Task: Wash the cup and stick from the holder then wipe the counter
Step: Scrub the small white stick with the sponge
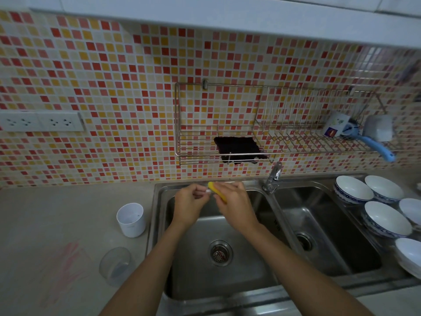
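Both hands are working above the left sink basin (198, 277). The right hand (234, 201) is curling closed around a yellow sponge (216, 191). The left hand (190, 201) is pinching a small white item (207, 191) against it — likely the stick, mostly hidden by the fingers. The white cup (131, 220) is standing upright on the counter (45, 224), just left of the sink — untouched.

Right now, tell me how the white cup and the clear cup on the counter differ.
The white cup is opaque; the clear cup is see-through. The white cup sits farther back, nearer the tiled wall, the clear cup nearer the camera. Both stand mouth up on the counter left of the sink, untouched by either hand.
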A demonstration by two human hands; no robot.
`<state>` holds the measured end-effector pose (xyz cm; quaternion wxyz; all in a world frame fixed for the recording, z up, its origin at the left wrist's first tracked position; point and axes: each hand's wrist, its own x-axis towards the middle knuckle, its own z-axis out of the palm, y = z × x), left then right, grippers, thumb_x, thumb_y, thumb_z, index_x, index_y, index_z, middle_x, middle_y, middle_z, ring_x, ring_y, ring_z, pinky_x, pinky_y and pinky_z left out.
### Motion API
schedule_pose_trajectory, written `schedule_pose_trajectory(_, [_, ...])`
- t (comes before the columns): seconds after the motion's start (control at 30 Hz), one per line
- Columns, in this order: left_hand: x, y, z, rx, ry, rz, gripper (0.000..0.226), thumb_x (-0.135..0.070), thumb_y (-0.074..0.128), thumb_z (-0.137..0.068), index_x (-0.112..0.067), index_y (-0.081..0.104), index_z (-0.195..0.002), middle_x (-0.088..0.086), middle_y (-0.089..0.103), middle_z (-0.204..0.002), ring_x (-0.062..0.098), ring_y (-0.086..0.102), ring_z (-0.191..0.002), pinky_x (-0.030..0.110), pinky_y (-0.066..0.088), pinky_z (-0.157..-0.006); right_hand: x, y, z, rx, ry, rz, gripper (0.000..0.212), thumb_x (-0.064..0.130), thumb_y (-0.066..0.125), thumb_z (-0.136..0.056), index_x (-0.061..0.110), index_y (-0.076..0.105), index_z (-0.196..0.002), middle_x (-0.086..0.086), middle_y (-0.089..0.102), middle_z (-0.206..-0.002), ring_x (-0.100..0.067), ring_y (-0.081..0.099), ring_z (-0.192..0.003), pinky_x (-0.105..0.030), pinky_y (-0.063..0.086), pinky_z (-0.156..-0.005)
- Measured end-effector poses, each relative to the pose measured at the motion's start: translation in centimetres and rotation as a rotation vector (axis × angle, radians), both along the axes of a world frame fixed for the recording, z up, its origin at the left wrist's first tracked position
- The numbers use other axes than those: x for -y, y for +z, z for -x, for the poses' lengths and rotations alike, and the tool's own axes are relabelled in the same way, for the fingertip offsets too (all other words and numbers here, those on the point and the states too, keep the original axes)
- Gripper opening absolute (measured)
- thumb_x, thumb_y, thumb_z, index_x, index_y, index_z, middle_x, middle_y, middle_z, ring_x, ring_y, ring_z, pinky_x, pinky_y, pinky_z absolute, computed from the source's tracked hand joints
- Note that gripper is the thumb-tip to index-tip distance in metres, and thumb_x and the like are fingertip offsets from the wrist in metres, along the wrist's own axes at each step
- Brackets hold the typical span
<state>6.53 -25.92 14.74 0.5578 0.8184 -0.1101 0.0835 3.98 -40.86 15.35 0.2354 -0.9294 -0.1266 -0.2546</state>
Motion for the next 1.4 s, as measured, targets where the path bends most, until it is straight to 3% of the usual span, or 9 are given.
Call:
schedule_pose_trajectory(0.23, [0.7,-1.2,0.1,-0.114,0.073,0.097,0.013,-0.019,0.072,-0.083,-0.011,0.071,-0.093,0.0,0.072,-0.081,0.009,0.067,-0.078,0.011,0.051,-0.066,1.8,-1.4,0.0,-0.036,-0.121,-0.02,0.036,0.009,0.069,-0.083,0.017,0.066,-0.118,0.003,0.068,-0.117,-0.018,0.054,-0.094,-0.026,0.045,-0.081])
schedule_pose_trajectory(0.43, [1.6,-1.6,-0.1,-0.207,0.06,0.174,0.01,-0.017,0.07,-0.083,-0.01,0.072,-0.089,0.003,0.073,-0.083,0.013,0.068,-0.08,0.024,0.054,-0.076,1.5,-1.9,0.9,0.031,-0.02,0.04,0.04,0.007,0.073,-0.078,0.015,0.066,-0.117,0.003,0.069,-0.115,-0.018,0.055,-0.093,-0.028,0.049,-0.08])
schedule_pose_trajectory(0.67, [3.3,-1.2,0.6,-0.325,0.012,0.274,0.008,-0.013,0.067,-0.085,-0.012,0.073,-0.08,0.006,0.074,-0.081,0.009,0.064,-0.073,0.03,0.054,-0.08,4.8,-2.5,-0.4,-0.061,-0.104,0.136,0.039,0.017,0.075,-0.078,0.021,0.065,-0.115,0.005,0.07,-0.111,-0.019,0.055,-0.094,-0.031,0.046,-0.079])
schedule_pose_trajectory(0.77, [3.5,-0.9,1.1,-0.247,-0.01,0.165,0.005,-0.013,0.068,-0.085,-0.012,0.073,-0.087,0.004,0.073,-0.084,0.008,0.065,-0.078,0.023,0.053,-0.077,6.0,-2.0,-0.6,-0.037,-0.059,0.223,0.03,0.018,0.072,-0.08,0.022,0.066,-0.11,0.007,0.071,-0.106,-0.017,0.054,-0.088,-0.03,0.045,-0.076])
schedule_pose_trajectory(0.87, [3.9,-0.2,1.4,-0.094,-0.061,-0.017,0.02,-0.012,0.072,-0.082,-0.014,0.069,-0.101,-0.005,0.07,-0.087,0.002,0.064,-0.081,0.01,0.05,-0.073,7.1,-1.7,-0.9,-0.026,-0.012,0.252,0.027,0.018,0.071,-0.08,0.022,0.067,-0.107,0.007,0.071,-0.102,-0.016,0.051,-0.084,-0.03,0.045,-0.073])
schedule_pose_trajectory(0.97, [4.6,0.4,1.2,-0.017,-0.083,-0.166,0.02,-0.013,0.072,-0.082,-0.016,0.071,-0.102,-0.007,0.07,-0.089,0.001,0.063,-0.082,0.011,0.049,-0.073,7.9,-1.0,-1.1,-0.013,0.022,0.253,0.026,0.017,0.071,-0.08,0.021,0.068,-0.105,0.006,0.071,-0.099,-0.016,0.049,-0.085,-0.028,0.045,-0.072])
schedule_pose_trajectory(1.13, [6.2,1.0,1.0,-0.081,0.037,-0.084,0.015,-0.022,0.068,-0.086,-0.018,0.072,-0.1,-0.009,0.072,-0.09,-0.002,0.065,-0.083,0.011,0.049,-0.072,8.5,-0.1,-1.6,-0.009,-0.092,0.088,0.031,0.016,0.071,-0.082,0.019,0.068,-0.112,0.005,0.07,-0.109,-0.016,0.055,-0.094,-0.02,0.037,-0.08])
schedule_pose_trajectory(1.27, [7.3,1.2,0.6,-0.155,0.071,-0.025,0.011,-0.019,0.067,-0.087,-0.02,0.073,-0.095,-0.01,0.072,-0.088,0.0,0.066,-0.084,0.018,0.05,-0.08,6.9,-0.6,-0.3,-0.047,-0.065,-0.017,0.038,0.013,0.066,-0.085,0.017,0.062,-0.122,0.003,0.066,-0.121,-0.018,0.054,-0.105,-0.025,0.043,-0.089])
schedule_pose_trajectory(1.4, [8.4,0.3,0.4,-0.16,0.075,0.002,0.012,-0.015,0.066,-0.087,-0.026,0.072,-0.086,-0.012,0.071,-0.083,0.004,0.066,-0.082,0.02,0.05,-0.077,8.0,-1.6,-0.2,-0.046,-0.047,-0.015,0.036,0.016,0.062,-0.088,0.02,0.062,-0.123,0.005,0.066,-0.12,-0.015,0.053,-0.103,-0.026,0.046,-0.087])
